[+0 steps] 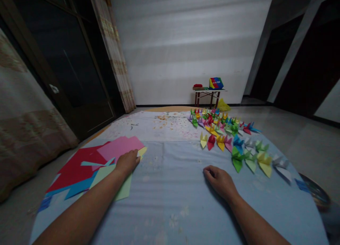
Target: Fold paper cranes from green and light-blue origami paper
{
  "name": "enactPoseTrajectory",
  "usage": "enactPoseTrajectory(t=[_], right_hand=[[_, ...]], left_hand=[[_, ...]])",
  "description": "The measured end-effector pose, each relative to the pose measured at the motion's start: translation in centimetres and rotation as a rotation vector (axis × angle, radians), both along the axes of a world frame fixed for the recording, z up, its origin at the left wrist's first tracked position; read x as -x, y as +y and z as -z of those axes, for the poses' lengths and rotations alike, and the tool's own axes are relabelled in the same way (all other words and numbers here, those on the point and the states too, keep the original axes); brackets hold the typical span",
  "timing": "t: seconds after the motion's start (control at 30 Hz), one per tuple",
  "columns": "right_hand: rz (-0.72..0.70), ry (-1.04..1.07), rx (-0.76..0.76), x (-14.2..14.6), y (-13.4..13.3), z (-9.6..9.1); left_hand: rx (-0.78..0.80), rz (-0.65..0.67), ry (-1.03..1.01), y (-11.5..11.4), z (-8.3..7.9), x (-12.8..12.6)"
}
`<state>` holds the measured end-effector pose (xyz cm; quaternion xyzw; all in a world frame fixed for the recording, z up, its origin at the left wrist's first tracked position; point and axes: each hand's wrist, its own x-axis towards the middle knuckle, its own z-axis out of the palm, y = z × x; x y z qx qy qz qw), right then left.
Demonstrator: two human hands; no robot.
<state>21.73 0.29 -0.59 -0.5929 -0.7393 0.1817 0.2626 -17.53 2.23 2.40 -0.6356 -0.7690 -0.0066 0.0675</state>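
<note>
My left hand (128, 161) lies flat on a loose pile of coloured paper sheets (87, 168), its fingertips at the edge of a pink sheet (120, 146). Red, blue, light green and yellow sheets lie under and around it. My right hand (220, 181) rests on the light blue cloth (170, 188), fingers curled, with nothing in it. Beyond the right hand, several folded paper cranes (228, 138) in many colours stand in rows on the cloth.
The cloth covers a low surface on the floor, with a white patterned cloth (154, 126) behind it. A small table (208, 96) with a colourful box stands at the far wall. Dark sliding doors and curtains are at left. A round dish (316, 193) sits at right.
</note>
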Motion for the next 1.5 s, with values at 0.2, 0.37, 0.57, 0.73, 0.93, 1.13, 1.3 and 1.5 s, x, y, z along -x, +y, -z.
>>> enactPoseTrajectory(t=[0.2, 0.37, 0.57, 0.73, 0.93, 1.13, 1.3, 1.5], right_hand=[[0.003, 0.000, 0.006, 0.0, 0.2, 0.1], [0.006, 0.011, 0.006, 0.0, 0.1, 0.1], [0.009, 0.011, 0.001, 0.0, 0.1, 0.0], [0.006, 0.022, 0.010, 0.0, 0.3, 0.3], [0.005, 0.017, -0.003, -0.1, 0.3, 0.4], [0.004, 0.025, -0.006, 0.0, 0.3, 0.4], [0.013, 0.020, -0.007, 0.0, 0.2, 0.2], [0.012, 0.035, 0.016, 0.0, 0.3, 0.2]], left_hand=[[-0.016, 0.071, -0.082, -0.1, -0.8, 2.0], [-0.120, -0.007, -0.161, 0.8, -2.0, 3.7], [-0.227, -0.062, -0.280, 1.8, -3.2, 5.1], [-0.276, -0.069, -0.339, 1.6, -3.7, 6.3], [-0.301, -0.050, -0.346, 0.7, -3.2, 6.7], [-0.273, -0.007, -0.276, 0.5, -2.5, 4.8], [-0.266, -0.006, -0.204, 1.0, -2.1, 2.9], [-0.189, 0.029, -0.137, 0.6, -1.6, 2.0]])
